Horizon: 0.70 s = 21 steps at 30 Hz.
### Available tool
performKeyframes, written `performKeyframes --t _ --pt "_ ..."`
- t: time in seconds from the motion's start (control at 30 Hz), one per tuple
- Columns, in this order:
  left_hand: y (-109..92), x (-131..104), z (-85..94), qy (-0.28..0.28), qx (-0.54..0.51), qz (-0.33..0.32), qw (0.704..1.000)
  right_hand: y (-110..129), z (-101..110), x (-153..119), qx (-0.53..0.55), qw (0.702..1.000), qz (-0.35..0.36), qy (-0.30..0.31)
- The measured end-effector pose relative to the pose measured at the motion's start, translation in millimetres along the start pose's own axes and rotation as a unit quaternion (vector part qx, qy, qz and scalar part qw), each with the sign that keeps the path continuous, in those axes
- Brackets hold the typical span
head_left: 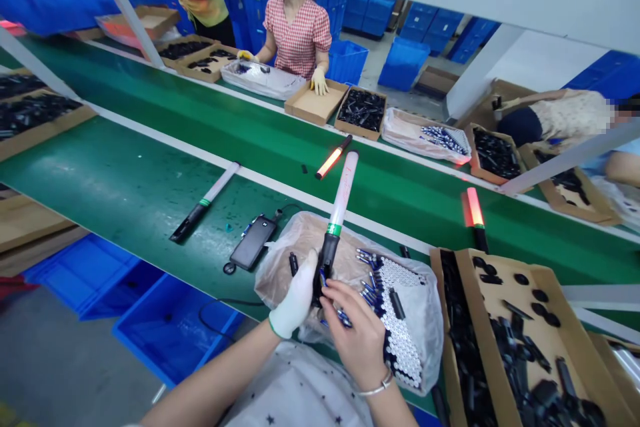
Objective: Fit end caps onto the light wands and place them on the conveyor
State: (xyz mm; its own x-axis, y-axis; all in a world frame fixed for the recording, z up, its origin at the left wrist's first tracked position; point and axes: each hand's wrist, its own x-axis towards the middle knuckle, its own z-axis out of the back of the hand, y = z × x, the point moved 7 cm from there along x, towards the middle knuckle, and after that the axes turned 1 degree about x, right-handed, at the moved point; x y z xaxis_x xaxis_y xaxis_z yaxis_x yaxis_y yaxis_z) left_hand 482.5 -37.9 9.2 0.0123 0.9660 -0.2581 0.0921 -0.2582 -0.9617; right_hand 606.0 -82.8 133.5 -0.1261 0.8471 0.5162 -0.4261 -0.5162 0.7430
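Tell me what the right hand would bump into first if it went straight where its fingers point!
Most likely the black handle of the light stick, which the gloved left hand holds. The right hand has its fingertips right by that handle, though one picture can't show depth.

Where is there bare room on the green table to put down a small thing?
Widest: between the unlit lying stick and the far-left box of black parts. The belt is also bare between the held stick and the red stick. Crowded: from the phone rightwards, with the lined tray, then boxes.
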Motion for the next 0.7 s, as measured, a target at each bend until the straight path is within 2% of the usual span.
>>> performKeyframes --t 0.1,0.17,0.27,0.37,0.47,0.57,0.7 --pt "-4 -1 -0.9 -0.015 0.011 -0.001 1.000 0 1 -2 0.012 1.000 0.009 0.025" --pt "-14 -2 -5.2 -0.012 0.014 -0.003 1.000 -1 1 -1 0.022 0.999 0.001 0.026" --pt "-37 -7 -19.2 0.043 -0.010 -0.015 0.999 -8 0 3 0.029 0.998 -0.053 0.008" --pt "-51 -13 -31.7 0.112 -0.032 0.002 0.993 -33 3 2 0.037 0.988 -0.148 -0.006" --pt "-41 -16 -35.6 0.152 -0.054 0.081 0.984 -79 6 -15 0.065 0.964 -0.257 0.004" --pt "-33 -15 -37.1 0.185 -0.111 0.098 0.971 -120 -2 -38 0.022 0.952 -0.288 0.100" --pt "-29 -9 -33.8 0.184 -0.108 0.088 0.973 -142 -30 -63 -0.135 0.928 -0.237 0.254"
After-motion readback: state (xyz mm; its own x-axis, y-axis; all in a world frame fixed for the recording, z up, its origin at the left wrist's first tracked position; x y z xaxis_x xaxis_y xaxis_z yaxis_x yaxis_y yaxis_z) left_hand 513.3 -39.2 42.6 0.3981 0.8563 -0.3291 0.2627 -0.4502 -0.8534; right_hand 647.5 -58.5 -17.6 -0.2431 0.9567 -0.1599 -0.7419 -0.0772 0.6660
